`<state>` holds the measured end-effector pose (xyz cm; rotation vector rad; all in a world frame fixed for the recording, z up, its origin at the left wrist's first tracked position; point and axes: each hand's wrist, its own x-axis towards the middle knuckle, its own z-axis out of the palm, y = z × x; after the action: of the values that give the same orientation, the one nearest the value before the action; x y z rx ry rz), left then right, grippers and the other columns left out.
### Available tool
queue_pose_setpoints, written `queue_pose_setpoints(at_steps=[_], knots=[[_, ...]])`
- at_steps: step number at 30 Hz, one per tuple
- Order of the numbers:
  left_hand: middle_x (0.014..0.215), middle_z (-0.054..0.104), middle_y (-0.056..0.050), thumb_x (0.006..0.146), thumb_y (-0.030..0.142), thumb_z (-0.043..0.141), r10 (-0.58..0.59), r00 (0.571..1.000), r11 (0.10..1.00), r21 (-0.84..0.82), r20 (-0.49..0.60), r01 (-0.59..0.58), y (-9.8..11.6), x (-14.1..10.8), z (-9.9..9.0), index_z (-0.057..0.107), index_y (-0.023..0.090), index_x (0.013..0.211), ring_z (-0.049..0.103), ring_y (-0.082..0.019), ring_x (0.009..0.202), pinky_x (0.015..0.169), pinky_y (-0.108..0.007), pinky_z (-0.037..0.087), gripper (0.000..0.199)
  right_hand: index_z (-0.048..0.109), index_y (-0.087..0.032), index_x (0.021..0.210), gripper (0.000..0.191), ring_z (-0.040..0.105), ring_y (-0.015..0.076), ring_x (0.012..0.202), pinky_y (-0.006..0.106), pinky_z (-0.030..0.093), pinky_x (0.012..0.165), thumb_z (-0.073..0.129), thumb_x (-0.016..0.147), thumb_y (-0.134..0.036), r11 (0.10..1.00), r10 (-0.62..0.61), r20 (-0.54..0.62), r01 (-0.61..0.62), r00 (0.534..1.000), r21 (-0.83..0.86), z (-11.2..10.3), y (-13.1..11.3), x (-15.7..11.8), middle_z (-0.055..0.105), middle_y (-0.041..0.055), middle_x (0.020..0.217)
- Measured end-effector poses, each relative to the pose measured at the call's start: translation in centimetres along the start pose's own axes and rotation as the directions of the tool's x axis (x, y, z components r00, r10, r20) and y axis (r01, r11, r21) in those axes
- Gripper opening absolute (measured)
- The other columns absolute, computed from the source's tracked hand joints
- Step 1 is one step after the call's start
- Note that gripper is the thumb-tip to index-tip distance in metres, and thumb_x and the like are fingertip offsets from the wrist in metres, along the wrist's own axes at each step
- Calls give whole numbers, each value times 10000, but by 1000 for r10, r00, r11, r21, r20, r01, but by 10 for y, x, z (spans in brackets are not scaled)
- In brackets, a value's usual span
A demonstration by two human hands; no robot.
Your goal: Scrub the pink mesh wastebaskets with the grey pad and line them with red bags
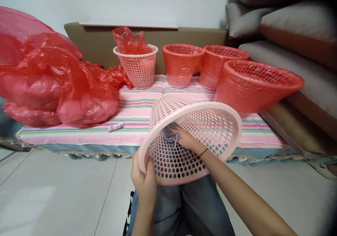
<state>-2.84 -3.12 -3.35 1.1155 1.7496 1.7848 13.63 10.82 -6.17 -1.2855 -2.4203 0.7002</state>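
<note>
A pink perforated plastic basket (190, 110) lies tipped over my lap, its wide mouth turned toward me. Its rim is gripped on the left by my left hand (144, 176), thumb inside and fingers outside. Reaching into the basket, my right hand (186, 138) presses a grey-purple cloth (170, 132) against the inner wall. Part of the cloth is hidden under the fingers. A dark band circles the right wrist.
Three baskets lined with red bags (183, 62) (223, 59) (252, 88) stand behind. Another pink basket (138, 69) holds a loose red bag (130, 41). Stuffed red bags (58, 88) and a small packet (115, 127) lie left on the striped cover (137, 106). Cushions (297, 67) pile up right.
</note>
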Motion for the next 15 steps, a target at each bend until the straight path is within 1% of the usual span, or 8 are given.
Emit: queue_pose_setpoints(at_steps=[3,6,8,10,11,12,14,15], knots=[[1103,717,-66,841,274,645,-39,998,999,-35,-44,37,-5,-2,1,686,207,1166,660,-260,1063,953,-376,498,334,667,-231,1256,460,615,222,1207,448,446,1095,442,876,-103,989,-2,51,-5,999,147,-6,-8,-23,674,53,1301],[1081,724,-59,811,262,665,-67,995,995,-76,-67,62,-8,-2,1,702,200,1131,660,-269,1066,970,-396,488,328,667,-226,1263,459,658,202,1157,392,504,1049,512,851,-97,958,-27,135,-13,990,286,-15,-19,-61,696,45,1268],[1060,733,-58,788,256,677,-85,993,993,-85,-80,78,-7,-2,1,714,194,1093,670,-273,1043,951,-401,499,313,663,-237,1272,473,648,215,1184,393,508,1052,609,817,-121,886,-51,236,-65,971,459,-25,-26,-86,677,45,1298],[1034,741,-57,773,259,684,-98,991,993,-74,-86,91,-6,-2,2,720,190,1065,682,-273,1007,918,-398,515,302,676,-256,1252,461,641,233,1197,418,497,1068,680,799,-171,771,-65,301,-143,951,620,-38,-31,-101,674,46,1303],[1026,742,-57,771,261,683,-100,991,993,-65,-90,94,-5,-2,3,722,191,1060,685,-272,997,908,-395,518,300,680,-263,1243,447,639,238,1199,433,485,1079,694,802,-197,733,-54,287,-157,957,662,-46,-34,-104,679,47,1296],[1023,742,-56,772,262,682,-98,991,994,-57,-93,93,-4,-2,3,722,192,1062,685,-271,995,905,-393,518,301,679,-266,1241,429,642,240,1193,445,479,1084,691,814,-219,730,-26,227,-136,974,670,-52,-35,-103,687,48,1282],[1053,737,-57,785,259,674,-89,993,995,-61,-80,84,-3,-3,4,715,198,1098,675,-271,1032,934,-396,506,321,653,-256,1275,419,637,247,1197,470,472,1085,644,856,-247,798,37,-1,-29,999,602,-62,-35,-90,684,61,1284],[1079,732,-58,794,256,670,-83,994,994,-75,-65,78,-3,-3,4,708,202,1121,665,-272,1062,955,-400,496,334,627,-247,1309,434,615,252,1228,483,456,1098,605,875,-242,836,54,-128,25,990,547,-65,-34,-79,662,68,1317]])
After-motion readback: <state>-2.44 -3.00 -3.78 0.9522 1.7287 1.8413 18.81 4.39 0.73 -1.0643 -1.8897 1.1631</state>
